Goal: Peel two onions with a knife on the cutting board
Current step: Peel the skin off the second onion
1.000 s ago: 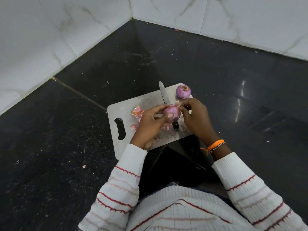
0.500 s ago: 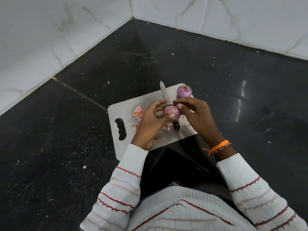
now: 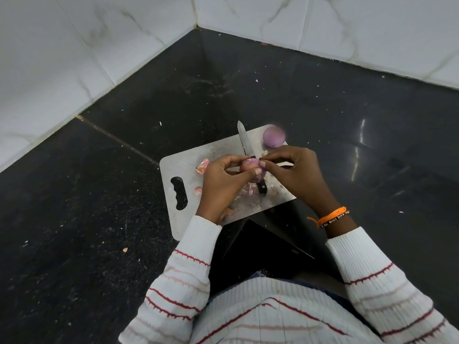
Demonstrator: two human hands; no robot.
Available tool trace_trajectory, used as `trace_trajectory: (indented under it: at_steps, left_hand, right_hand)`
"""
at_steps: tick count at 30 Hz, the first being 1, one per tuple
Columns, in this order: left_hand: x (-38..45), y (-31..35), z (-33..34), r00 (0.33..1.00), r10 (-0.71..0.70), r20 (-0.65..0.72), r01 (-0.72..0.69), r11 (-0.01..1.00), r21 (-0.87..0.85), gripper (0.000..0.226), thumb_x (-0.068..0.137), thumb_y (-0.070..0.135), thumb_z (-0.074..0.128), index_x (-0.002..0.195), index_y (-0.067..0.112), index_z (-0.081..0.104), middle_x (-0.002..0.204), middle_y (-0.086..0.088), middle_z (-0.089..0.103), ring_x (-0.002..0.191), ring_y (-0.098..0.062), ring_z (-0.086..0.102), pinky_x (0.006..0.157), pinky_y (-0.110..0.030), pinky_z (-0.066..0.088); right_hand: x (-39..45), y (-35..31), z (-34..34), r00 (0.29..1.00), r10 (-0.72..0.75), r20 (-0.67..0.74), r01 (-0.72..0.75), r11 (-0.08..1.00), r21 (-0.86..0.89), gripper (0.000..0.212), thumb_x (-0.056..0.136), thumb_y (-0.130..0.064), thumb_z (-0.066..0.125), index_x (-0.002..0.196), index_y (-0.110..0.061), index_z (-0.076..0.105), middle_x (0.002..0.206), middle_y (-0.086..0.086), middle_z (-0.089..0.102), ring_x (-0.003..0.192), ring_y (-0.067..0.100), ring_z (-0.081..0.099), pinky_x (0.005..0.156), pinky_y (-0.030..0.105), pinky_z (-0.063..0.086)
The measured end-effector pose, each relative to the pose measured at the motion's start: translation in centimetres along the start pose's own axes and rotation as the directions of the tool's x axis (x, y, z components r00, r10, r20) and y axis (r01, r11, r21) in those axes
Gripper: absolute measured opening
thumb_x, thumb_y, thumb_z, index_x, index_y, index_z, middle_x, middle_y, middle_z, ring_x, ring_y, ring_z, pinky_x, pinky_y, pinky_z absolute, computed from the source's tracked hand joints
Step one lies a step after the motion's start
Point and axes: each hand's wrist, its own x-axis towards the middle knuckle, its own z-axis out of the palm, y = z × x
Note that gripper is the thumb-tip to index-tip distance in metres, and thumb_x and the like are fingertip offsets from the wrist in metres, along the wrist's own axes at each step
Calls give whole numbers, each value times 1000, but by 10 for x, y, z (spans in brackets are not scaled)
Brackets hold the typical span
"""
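Observation:
My left hand [image 3: 223,182] holds a purple onion [image 3: 249,167] above the steel cutting board [image 3: 181,165], fingers and thumb curled round it. At the onion's top my right hand [image 3: 293,170] pinches its skin between thumb and fingertips. A second onion [image 3: 273,136], peeled and purple, sits at the board's far right corner. The knife [image 3: 244,142] lies on the board with its blade pointing away; its black handle shows below the held onion. Pink peel scraps [image 3: 203,166] lie on the board around my left hand.
The board rests on a black stone counter [image 3: 99,194] in a corner of white marble-tiled walls [image 3: 74,58]. A small peel bit [image 3: 125,249] lies on the counter left of my sleeve. The counter's front edge runs just below the board.
Both hands have stayed over the board. My right fingers shifted along the onion's top, still picking at the skin, and the onion turned slightly in my left hand.

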Motion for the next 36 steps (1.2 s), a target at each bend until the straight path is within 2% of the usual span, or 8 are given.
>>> trace_trajectory:
  at_steps: [5,9,17,20,24,27,30,36]
  left_hand:
    - [-1,2,-1,1000,13,1,-13,1000,17,35,71,16,81,105,12,71,101,-2,72,93,-14,68,83,-30,58]
    - [-2,3,0,1000,20,-3,-20,1000,18,35,70,14,82,104,12,71,100,-2,72,93,-15,68,82,-29,58]
    - [-1,1,5,999,46,-8,-45,998,44,35,69,13,83,102,12,72,97,-3,72,88,-16,70,81,-35,59]
    - [-1,3,6,999,55,1,-55,998,26,37,68,13,83,103,12,71,98,-2,72,88,-14,69,78,-30,59]
    - [2,5,8,999,38,-22,-37,999,17,38,67,15,84,102,14,69,97,1,70,86,-10,69,75,-24,58]
    - [2,4,8,998,28,-48,-26,999,37,38,67,18,85,101,14,68,96,3,70,86,-10,68,73,-23,58]
    - [2,4,9,998,42,-48,-39,997,63,36,67,19,85,99,15,67,94,4,69,83,-9,67,69,-18,57]
    - [2,5,10,996,76,-47,-70,991,118,33,69,20,84,97,18,66,90,10,67,78,-5,66,62,-9,51]
  right_hand:
    - [1,0,-1,1000,10,29,-11,1000,25,8,79,-6,71,85,-12,73,77,1,69,74,13,67,71,18,54]
    - [3,2,-3,999,-5,52,4,1000,19,11,79,-7,71,84,-17,71,74,-3,67,70,7,64,68,14,53]
    - [1,6,-1,1000,-18,6,18,1000,9,11,77,-3,71,81,-13,71,73,-3,65,68,9,63,66,16,54]
    - [2,11,-3,1000,6,-31,-4,998,67,14,80,-2,68,87,-14,71,77,-2,68,72,10,66,70,20,55]
    - [1,11,-4,995,89,-42,-77,970,230,17,84,-1,63,97,-11,68,85,7,70,79,16,69,77,30,57]
    - [2,7,-6,1000,15,-9,-14,993,115,14,81,-4,68,92,-13,71,83,1,70,80,10,67,76,20,55]
    - [3,4,-5,1000,5,-9,-5,999,44,14,78,-3,70,87,-14,72,80,-4,68,74,4,65,73,12,52]
    - [7,-1,-4,998,-8,60,15,993,-121,6,79,-6,70,85,-9,71,80,-5,62,73,3,60,67,10,51]
